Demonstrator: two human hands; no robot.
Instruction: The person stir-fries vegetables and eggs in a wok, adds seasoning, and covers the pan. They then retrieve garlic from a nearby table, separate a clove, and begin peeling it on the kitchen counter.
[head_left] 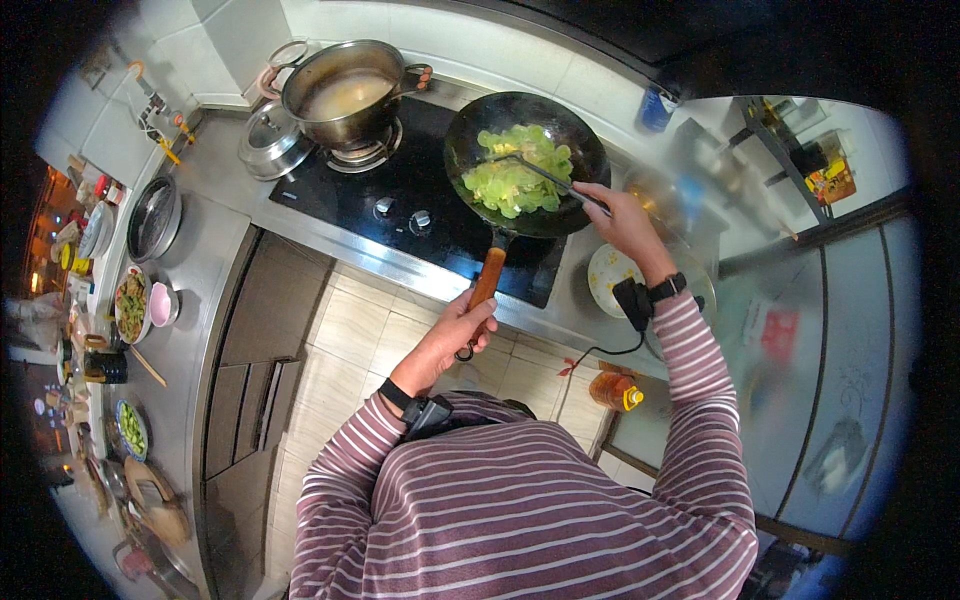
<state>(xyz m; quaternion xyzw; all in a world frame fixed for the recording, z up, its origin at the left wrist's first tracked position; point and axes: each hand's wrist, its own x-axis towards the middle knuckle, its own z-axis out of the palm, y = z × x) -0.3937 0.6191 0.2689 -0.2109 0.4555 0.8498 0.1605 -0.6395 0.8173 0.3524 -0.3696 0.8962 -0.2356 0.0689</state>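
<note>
- Wok (pixel 487 118): black; handle (pixel 488 276), orange-brown.
- Sliced vegetables (pixel 518 178) in wok: pale green.
- Spatula (pixel 547 174): black.
- Shirt (pixel 560 500): mauve with white stripes.
- Wrist straps (pixel 667 287): black.
- Cooktop (pixel 425 170): black; knobs (pixel 421 219), silver.
- Lid (pixel 270 140), far left: silver.
- Small bowl (pixel 160 304), left: pink inside.
- Bottle (pixel 607 389), near right: amber; cap (pixel 632 398), yellow.
- Floor tiles (pixel 375 315): cream, faintly veined.

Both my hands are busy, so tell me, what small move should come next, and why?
Probably turn the green slices with the dark utensil: its end reaches among them, your right hand grips it, and your left hand holds the wooden wok handle.
</note>
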